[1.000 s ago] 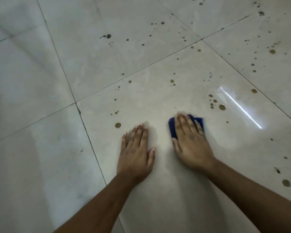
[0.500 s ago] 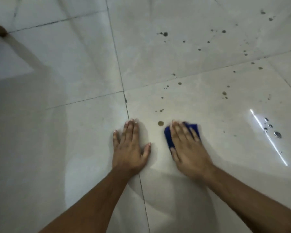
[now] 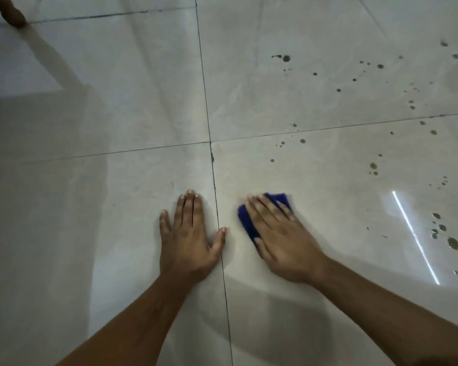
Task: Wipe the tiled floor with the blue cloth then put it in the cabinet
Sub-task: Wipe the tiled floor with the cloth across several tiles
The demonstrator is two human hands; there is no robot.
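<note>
My right hand [image 3: 280, 233] lies flat on a folded blue cloth [image 3: 246, 220], pressing it onto the pale tiled floor [image 3: 143, 114]. Only the cloth's left edge and far corner show past the fingers. My left hand [image 3: 188, 233] rests palm down on the tile with fingers spread, just left of a dark grout line [image 3: 217, 207], holding nothing. Many dark droplet stains [image 3: 452, 243] speckle the tiles to the right and far right of the cloth. No cabinet is in view.
A brown wooden furniture leg [image 3: 12, 13] stands at the far top left corner. A bright strip of reflected light [image 3: 415, 236] crosses the tile on the right. Grout lines meet in a cross ahead of my hands.
The view has swung left, so the stains now lie further right. My right hand has moved the cloth leftward over the tile; the spot that lay just ahead of it is gone.
</note>
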